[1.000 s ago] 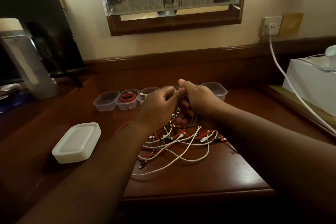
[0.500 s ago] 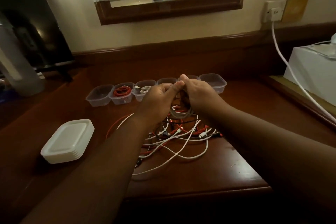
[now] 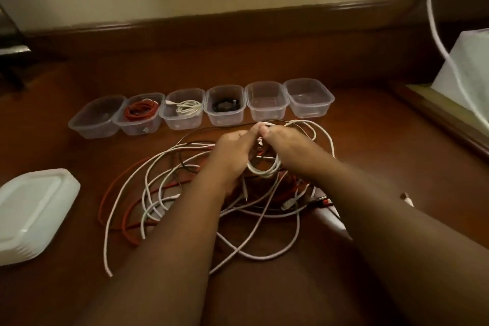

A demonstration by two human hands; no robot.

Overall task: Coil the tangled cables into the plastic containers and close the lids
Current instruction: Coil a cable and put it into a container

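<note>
Brown wood table (image 3: pixel 370 140) w/ a cream wall behind it, that's where you're working. Six clear tubs sit in a row at the back, side by side. From your left: tub 1 (image 3: pixel 96 118) looks empty, tub 2 (image 3: pixel 140 114) has a red cable coiled in it, tub 3 (image 3: pixel 184 110) a white one, tub 4 (image 3: pixel 225 106) a black one. Tub 5 (image 3: pixel 266 102) and tub 6 (image 3: pixel 308 98) look empty.

So about 3 cables are put away, approx half the tubs filled. No tub has a lid on yet. Your lids (image 3: pixel 34 214) sit stacked at the left edge, well apart from the tubs.

Your left hand (image 3: pixel 234 152) and right hand (image 3: pixel 287 147) are close together just in front of tubs 4 and 5. Both pinch a white cable (image 3: pixel 264 171) at the top, fingers curled on it, and a small coil of it hangs between them. That coil looks partly done, since more white cable runs out to the right.

Under your hands is the tangle (image 3: pixel 169 193): white, red and black cables, all crossed over each other on the table. Can't tell how many are left.

Still to do, I think: finish this coil, drop it in a tub, sort the rest, then snap on all the lids.
</note>
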